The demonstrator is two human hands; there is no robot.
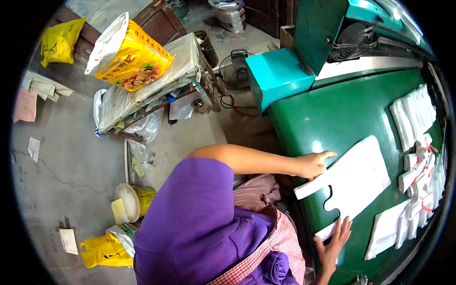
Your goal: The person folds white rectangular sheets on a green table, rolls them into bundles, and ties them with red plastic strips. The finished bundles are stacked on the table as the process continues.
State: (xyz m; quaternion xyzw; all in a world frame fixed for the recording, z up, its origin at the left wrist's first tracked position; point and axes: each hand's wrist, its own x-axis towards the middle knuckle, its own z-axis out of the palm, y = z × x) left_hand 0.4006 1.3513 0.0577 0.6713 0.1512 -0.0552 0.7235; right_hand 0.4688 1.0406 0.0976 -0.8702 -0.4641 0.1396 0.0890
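White plastic bag [365, 175] lies flat on the large green table [304, 118], in front of the two hands, between them and partly under the fingers. As I judge it, the work is halfway. On the far side of the table from the grip, a folded white pile [403, 123] and several white bundles [407, 181] look already prepared; some bundles carry red ties [432, 146]. Nearer to the right hand [333, 244], beyond its fingertips, a flat white pile [384, 228] rests beside these bundles. The bag between the hands is spread out, not yet rolled and without a tie, so probably this part is left.

Its body is broad, white and rather smooth, with a slightly uneven outer end. Toward the person it divides into two handle strips: the upper strip [308, 189] is just below the left hand [311, 166], the lower strip [327, 231] by the right thumb. Between the strips, the curved edge [332, 202] is cleanly cut. The right hand is spread, its fingertips resting on the bag. The left has bent fingers at the bag's border, one finger pointing outward; whether it pinches the plastic, I cannot tell.
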